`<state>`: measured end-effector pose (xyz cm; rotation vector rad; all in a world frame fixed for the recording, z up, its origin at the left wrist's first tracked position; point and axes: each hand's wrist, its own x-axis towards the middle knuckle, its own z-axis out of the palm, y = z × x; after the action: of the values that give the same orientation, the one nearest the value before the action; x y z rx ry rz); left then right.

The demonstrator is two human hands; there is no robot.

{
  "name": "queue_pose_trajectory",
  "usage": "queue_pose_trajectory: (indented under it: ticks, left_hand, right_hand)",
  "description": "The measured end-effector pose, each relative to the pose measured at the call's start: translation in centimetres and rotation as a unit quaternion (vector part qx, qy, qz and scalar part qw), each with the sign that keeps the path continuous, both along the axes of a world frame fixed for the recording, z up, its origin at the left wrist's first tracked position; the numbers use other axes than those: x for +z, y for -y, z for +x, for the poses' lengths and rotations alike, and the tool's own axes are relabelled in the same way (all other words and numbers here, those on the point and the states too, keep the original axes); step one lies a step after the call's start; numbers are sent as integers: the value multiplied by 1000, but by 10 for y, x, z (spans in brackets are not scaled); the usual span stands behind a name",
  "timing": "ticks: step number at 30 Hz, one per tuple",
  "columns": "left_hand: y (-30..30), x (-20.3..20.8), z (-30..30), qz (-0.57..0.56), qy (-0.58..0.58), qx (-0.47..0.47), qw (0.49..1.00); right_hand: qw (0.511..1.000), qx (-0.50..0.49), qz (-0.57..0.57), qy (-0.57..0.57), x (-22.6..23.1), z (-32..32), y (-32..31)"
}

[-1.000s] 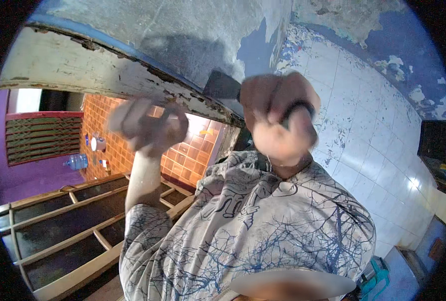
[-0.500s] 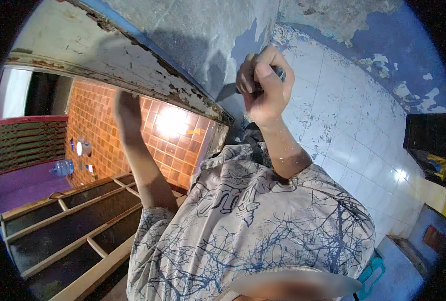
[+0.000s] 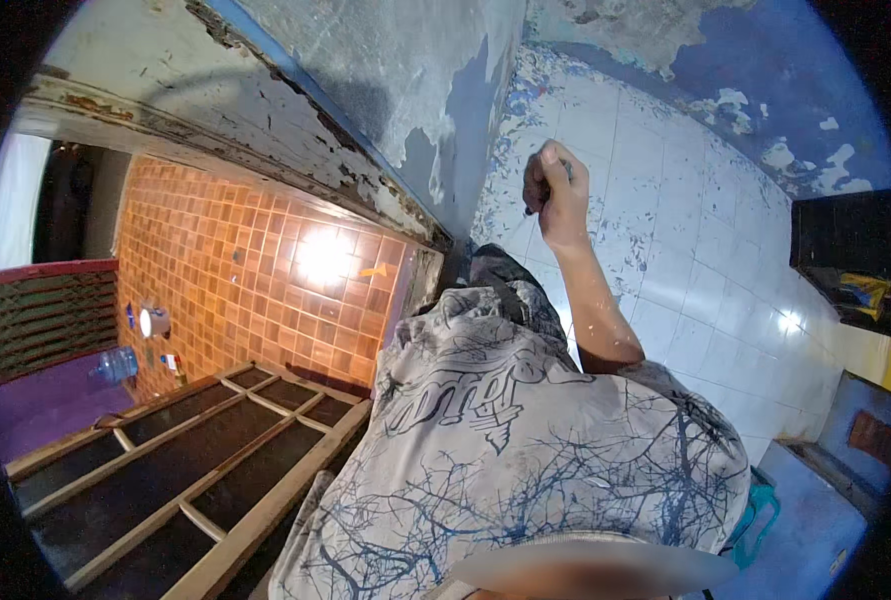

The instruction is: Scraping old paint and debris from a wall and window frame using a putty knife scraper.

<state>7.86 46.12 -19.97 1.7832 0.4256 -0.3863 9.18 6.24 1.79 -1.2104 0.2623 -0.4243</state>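
Observation:
My right hand (image 3: 562, 195) is closed, held out over the tiled floor and apart from the wall. Its curled fingers look dark, and a small dark tip shows below them; what it grips, if anything, I cannot make out. Ahead and to the left of this hand stands a wall (image 3: 365, 50) with bare grey plaster and blue paint peeling off. Left of that wall, a door frame (image 3: 295, 135) has chipped whitish paint and dark, flaking edges. My left hand is out of view.
Paint flakes lie scattered over the white tile floor (image 3: 685, 200). A wooden lattice panel (image 3: 227, 540) leans at lower left. Beyond the doorway are orange-brown tiles (image 3: 265, 250), a white bucket (image 3: 153, 321) and a clear bottle (image 3: 115, 366). A dark cabinet (image 3: 835, 240) stands at right.
My left arm, earlier raised near the door frame, has dropped out of view. My right hand has moved away from the wall, down and slightly right, still closed. The view has shifted a little.

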Motion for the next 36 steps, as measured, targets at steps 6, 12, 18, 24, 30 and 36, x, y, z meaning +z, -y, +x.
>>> queue_pose_trajectory:
  ticks: [6, 12, 18, 24, 30, 36]
  left_hand:
    - [-3, 16, -2, -42, -51, 84, 994]
    - [112, 243, 73, -6, 407, -44, 912]
    - [157, 252, 117, -14, 572, 13, 820]
    - [166, 249, 114, -57, 556, 41, 828]
    - [181, 266, 104, -13, 522, 26, 853]
    - [183, 273, 97, 27, 515, 5, 857]
  right_hand:
    - [978, 33, 66, 194, 48, 27, -19]
    - [880, 62, 111, 458, 105, 5, -53]
    - [939, -114, -152, 288, 45, 64, -75]
    - [907, -16, 101, 408, 83, 30, -56]
    - [923, -20, 64, 380, 75, 43, -47]
    - [880, -214, -167, 391, 43, 66, -65]
